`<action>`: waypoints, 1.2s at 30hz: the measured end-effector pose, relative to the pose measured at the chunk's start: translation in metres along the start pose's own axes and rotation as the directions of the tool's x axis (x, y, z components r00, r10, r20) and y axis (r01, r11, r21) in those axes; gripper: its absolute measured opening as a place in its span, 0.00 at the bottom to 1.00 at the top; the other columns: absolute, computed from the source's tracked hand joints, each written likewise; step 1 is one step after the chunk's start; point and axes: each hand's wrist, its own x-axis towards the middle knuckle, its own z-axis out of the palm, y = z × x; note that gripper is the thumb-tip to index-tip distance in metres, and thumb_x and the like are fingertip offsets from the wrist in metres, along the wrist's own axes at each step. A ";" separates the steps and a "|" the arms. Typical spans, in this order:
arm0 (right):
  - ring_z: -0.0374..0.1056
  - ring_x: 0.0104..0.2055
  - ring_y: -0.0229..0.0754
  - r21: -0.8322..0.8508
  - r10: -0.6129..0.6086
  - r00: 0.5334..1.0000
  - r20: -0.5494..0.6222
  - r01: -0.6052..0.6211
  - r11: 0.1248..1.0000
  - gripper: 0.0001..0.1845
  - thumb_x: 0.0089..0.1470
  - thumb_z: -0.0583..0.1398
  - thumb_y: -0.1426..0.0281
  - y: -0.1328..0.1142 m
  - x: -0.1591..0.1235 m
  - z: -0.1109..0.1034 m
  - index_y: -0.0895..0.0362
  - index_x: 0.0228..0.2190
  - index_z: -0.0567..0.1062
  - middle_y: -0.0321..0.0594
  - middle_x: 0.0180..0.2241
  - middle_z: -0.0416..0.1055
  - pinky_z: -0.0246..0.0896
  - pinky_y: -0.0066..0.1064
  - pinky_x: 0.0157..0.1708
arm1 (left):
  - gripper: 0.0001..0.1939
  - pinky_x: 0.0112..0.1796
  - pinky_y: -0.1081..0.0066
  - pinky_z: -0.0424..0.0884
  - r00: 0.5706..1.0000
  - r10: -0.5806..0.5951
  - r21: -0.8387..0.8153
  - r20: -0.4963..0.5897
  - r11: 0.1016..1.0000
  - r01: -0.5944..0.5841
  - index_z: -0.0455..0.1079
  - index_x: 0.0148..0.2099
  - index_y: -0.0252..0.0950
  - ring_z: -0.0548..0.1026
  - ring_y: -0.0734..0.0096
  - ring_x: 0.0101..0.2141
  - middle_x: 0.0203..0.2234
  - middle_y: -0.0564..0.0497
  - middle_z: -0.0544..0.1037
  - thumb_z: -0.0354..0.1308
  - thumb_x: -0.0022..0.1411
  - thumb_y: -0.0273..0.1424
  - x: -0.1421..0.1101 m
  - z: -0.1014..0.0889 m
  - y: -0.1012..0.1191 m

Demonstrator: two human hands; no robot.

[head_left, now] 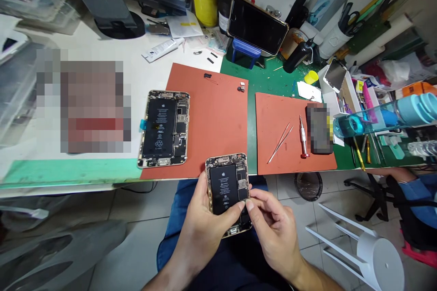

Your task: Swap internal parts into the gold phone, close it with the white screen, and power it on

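Observation:
An opened smartphone (223,191), its screen off and its black battery and circuit board bare, is held tilted over my lap, just off the table's front edge. My left hand (208,223) grips it round the left side, with the thumb lying across the lower part of the board. At the right edge of the same phone, my right hand (276,229) has its thumb and fingers pressed together by the board; any tiny part between them is hidden. A second opened phone (159,127) lies on the left side of the red-brown mat (218,122), with a blue tab at its left edge.
Tweezers (280,143), a small screwdriver (303,136) and a dark, partly blurred block (319,129) lie on a second mat (266,113). Behind, a phone (257,25) rests on a blue stand (246,52). A clear blue bottle (385,113) lies across the tools at right.

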 end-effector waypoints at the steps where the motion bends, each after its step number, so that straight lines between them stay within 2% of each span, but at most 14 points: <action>1: 0.82 0.36 0.42 0.001 -0.002 1.000 0.009 0.002 1.000 0.12 0.71 0.63 0.63 -0.001 0.000 0.000 0.51 0.52 0.82 0.41 0.41 0.86 0.80 0.31 0.42 | 0.33 0.52 0.56 0.83 1.000 0.002 -0.006 0.001 1.000 -0.002 0.68 0.58 0.40 0.86 0.52 0.48 0.47 0.44 0.86 0.77 0.53 0.34 0.000 0.000 0.000; 6: 0.83 0.40 0.44 0.038 0.014 1.000 0.021 -0.015 0.999 0.15 0.71 0.63 0.62 -0.004 0.001 0.000 0.53 0.53 0.82 0.44 0.42 0.86 0.81 0.33 0.46 | 0.33 0.53 0.55 0.83 1.000 0.017 -0.006 -0.007 1.000 -0.017 0.68 0.58 0.40 0.86 0.51 0.49 0.48 0.45 0.86 0.77 0.53 0.34 0.000 0.001 0.000; 15: 0.84 0.44 0.45 0.076 0.036 0.999 0.002 -0.036 0.996 0.12 0.70 0.64 0.64 -0.002 -0.001 0.001 0.52 0.52 0.83 0.44 0.45 0.86 0.80 0.32 0.47 | 0.32 0.52 0.57 0.83 1.000 0.015 -0.006 0.021 1.000 -0.015 0.67 0.59 0.41 0.86 0.54 0.48 0.47 0.46 0.86 0.76 0.56 0.34 0.000 0.001 -0.003; 26: 0.84 0.41 0.41 0.128 0.065 0.998 -0.004 -0.064 0.990 0.11 0.69 0.65 0.66 0.000 0.001 0.001 0.53 0.49 0.84 0.44 0.43 0.87 0.77 0.26 0.42 | 0.30 0.51 0.61 0.84 0.999 0.041 0.017 -0.004 0.999 -0.041 0.67 0.58 0.40 0.87 0.57 0.48 0.46 0.47 0.87 0.75 0.56 0.32 -0.002 0.005 0.000; 31: 0.84 0.44 0.43 0.113 0.047 0.999 0.013 -0.048 0.992 0.11 0.70 0.65 0.66 -0.001 0.002 0.000 0.52 0.51 0.84 0.43 0.45 0.86 0.79 0.28 0.46 | 0.28 0.50 0.64 0.84 0.999 0.046 0.031 -0.010 0.998 -0.046 0.68 0.56 0.40 0.87 0.59 0.47 0.46 0.48 0.87 0.74 0.57 0.32 -0.002 0.002 -0.001; 36: 0.84 0.43 0.42 0.085 0.034 0.999 0.001 -0.034 0.996 0.11 0.70 0.64 0.67 0.001 0.002 0.000 0.52 0.50 0.84 0.43 0.44 0.87 0.79 0.27 0.44 | 0.28 0.50 0.61 0.85 0.999 0.036 0.038 -0.004 0.999 -0.036 0.68 0.56 0.40 0.87 0.57 0.46 0.45 0.47 0.87 0.75 0.56 0.32 0.000 0.003 -0.002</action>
